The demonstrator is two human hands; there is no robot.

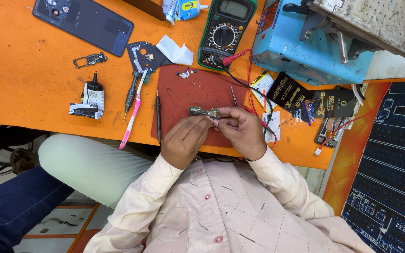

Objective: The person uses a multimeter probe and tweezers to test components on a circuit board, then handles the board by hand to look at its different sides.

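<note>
Both the left hand (183, 140) and right hand (241, 131) pinch a small green circuit board (203, 111) at the fingertips, just above the red mat (198, 91); excess finger pressure could, in judgement, crack it or bend components.

We see a small green circuit board (204, 112), narrow and longer than it is wide, studded with tiny metallic parts. It is held level above the dark red mat (198, 93), its long side running left to right. Its near edge is pinched between the fingertips of the left hand (183, 140) and right hand (242, 131), while its far edge stays uncovered.
</note>
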